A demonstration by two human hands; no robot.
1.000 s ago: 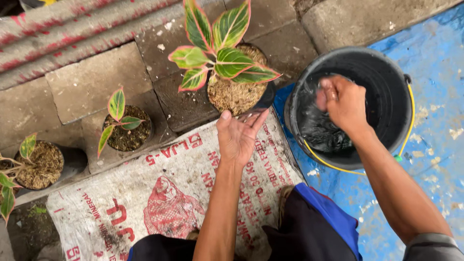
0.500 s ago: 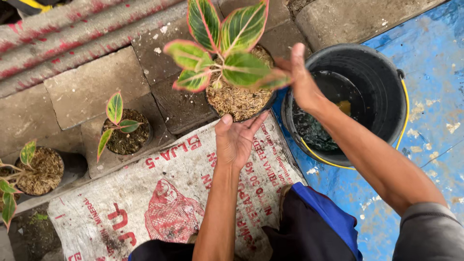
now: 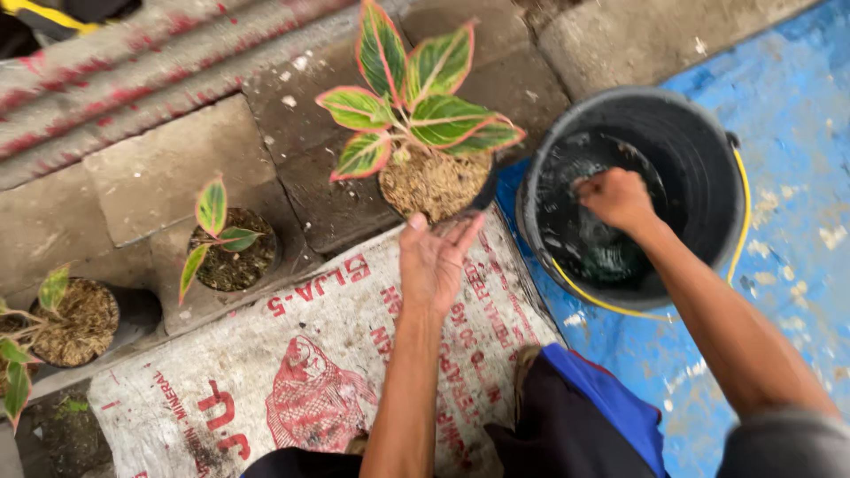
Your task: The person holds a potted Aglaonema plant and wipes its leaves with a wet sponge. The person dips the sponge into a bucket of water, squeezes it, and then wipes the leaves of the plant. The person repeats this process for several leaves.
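Note:
My left hand (image 3: 436,255) rests flat, fingers spread, on a white printed sack (image 3: 292,372), its fingertips touching the near rim of a black pot (image 3: 431,184) that holds a plant with red-edged green leaves (image 3: 412,115). My right hand (image 3: 617,198) is curled down inside a black bucket (image 3: 708,150) with a yellow handle, low over the dark water there. Whether it holds anything is hidden.
Two smaller potted plants, one (image 3: 228,248) and another (image 3: 75,319), stand on the stone paving to the left. A blue painted floor (image 3: 788,265) lies under the bucket. A red-striped wall edge (image 3: 133,71) runs along the top left. My knees are at the bottom.
My right hand went from the bucket up to the big plant's leaves half a second ago, then came back down into the bucket. The left hand stayed on the sack.

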